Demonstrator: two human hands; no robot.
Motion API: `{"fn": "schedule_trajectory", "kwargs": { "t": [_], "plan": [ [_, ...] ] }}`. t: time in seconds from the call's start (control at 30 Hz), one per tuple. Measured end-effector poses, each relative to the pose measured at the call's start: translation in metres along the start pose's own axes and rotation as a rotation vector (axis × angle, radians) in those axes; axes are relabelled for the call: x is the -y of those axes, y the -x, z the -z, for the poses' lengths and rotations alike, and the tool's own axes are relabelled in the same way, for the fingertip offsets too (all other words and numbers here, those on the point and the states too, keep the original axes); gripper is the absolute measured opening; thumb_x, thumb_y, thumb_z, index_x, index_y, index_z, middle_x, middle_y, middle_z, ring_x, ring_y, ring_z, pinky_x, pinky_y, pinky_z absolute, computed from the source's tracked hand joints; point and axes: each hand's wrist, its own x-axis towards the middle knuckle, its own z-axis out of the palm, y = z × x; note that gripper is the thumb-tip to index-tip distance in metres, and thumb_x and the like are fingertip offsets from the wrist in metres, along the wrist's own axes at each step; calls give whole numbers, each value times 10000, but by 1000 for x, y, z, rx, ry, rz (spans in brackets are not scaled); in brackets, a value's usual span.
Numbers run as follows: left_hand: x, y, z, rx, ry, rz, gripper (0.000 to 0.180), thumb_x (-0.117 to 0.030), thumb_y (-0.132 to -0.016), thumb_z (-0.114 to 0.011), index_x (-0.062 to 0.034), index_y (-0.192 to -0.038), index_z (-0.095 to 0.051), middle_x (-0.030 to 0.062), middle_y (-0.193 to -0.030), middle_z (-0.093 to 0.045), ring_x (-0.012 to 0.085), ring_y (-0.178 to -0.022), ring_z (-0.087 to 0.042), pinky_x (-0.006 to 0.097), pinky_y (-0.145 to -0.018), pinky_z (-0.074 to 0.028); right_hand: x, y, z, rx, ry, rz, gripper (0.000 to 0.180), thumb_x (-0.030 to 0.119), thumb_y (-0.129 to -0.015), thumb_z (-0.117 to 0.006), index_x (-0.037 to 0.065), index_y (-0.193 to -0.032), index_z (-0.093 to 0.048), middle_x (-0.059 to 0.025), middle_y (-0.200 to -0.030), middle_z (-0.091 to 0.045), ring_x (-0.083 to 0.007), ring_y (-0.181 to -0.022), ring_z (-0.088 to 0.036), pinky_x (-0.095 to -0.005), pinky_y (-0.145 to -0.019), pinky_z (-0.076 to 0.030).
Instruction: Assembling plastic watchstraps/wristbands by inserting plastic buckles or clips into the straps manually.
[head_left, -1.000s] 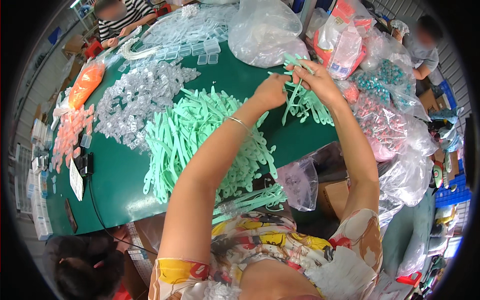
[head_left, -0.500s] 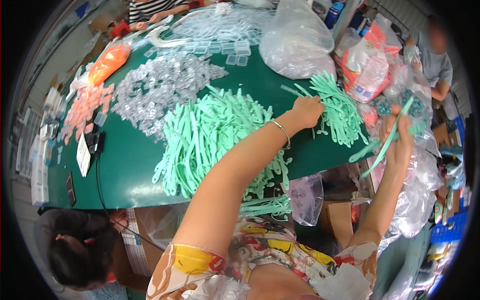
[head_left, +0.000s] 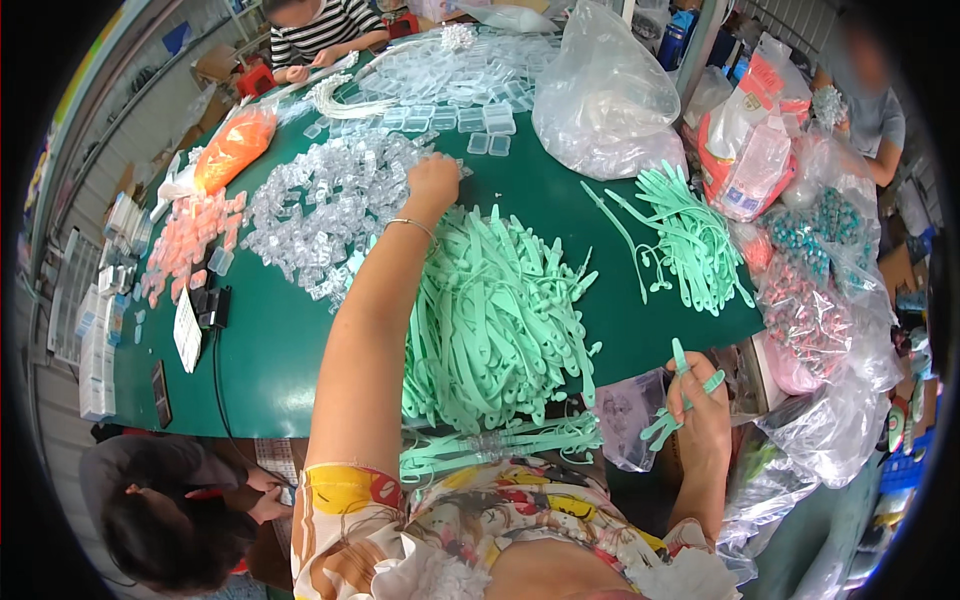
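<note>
A green bench (head_left: 300,340) carries everything, and the biggest heap on it is the mint-green plastic straps (head_left: 500,310) piled in front of the person, with a smaller fan of the same straps (head_left: 690,235) well apart to the right; left of the big heap lies a spread of small clear plastic pieces (head_left: 320,210), then a patch of orange pieces (head_left: 185,240), and a bulging clear bag (head_left: 600,95) at the far edge. The left hand (head_left: 433,183) reaches out over the near edge of the clear pieces, curled loosely; whether it has picked one up I cannot tell, since the knuckles hide the fingers. The right hand (head_left: 700,405) is off the bench's right edge, closed around a few green straps (head_left: 672,410) that stick out above and below the fist. The loose bundle could slip or snag the plastic bags beside it, and the outstretched forearm could drag straps off the near edge
</note>
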Motion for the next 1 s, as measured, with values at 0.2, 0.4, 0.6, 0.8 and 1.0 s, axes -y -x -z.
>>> {"fn": "schedule_trajectory", "kwargs": {
  "t": [0.2,0.4,0.6,0.8,1.0],
  "plan": [
    [16,2,0,95,168,52,162,-140,-777,-495,-76,-856,-621,153,-886,-630,332,-810,-608,410,-698,-485,-1,-4,-22,108,23,-26,199,154,-886,-450,-4,-988,-517,-12,-567,-449,-74,-500,-409,-206,-465,-320],
    [6,32,58,-88,825,-27,295,-289,-827,-486,-65,-962,-621,147,-890,-635,344,-814,-602,369,-678,-465,1,-7,-58,216,102,40,190,114,-889,-444,-35,-940,-551,-25,-634,-505,-85,-571,-467,-211,-544,-384],
    [-68,150,155,365,1616,-32,286,-182,-863,-485,-31,-1096,-554,-77,-653,-376,26,-562,-319,168,-493,-258,-3,-7,-79,278,67,76,203,149,-900,-447,-15,-919,-564,-19,-637,-509,-76,-619,-484,-214,-577,-387],
    [-93,245,152,392,1806,-5,250,-159,-833,-572,-41,-1052,-547,-48,-766,-485,19,-610,-375,159,-509,-298,-9,-2,-112,354,-205,38,299,255,-899,-473,-40,-883,-519,-26,-589,-432,-109,-556,-403,-250,-539,-343],
    [-103,284,146,475,2113,266,318,-370,-903,-438,-58,-952,-469,-48,-642,-334,36,-514,-246,188,-451,-172,-22,2,-126,443,-282,-62,310,268,-894,-479,-37,-860,-517,-19,-566,-417,-110,-527,-391,-239,-514,-326]
  ]
}}
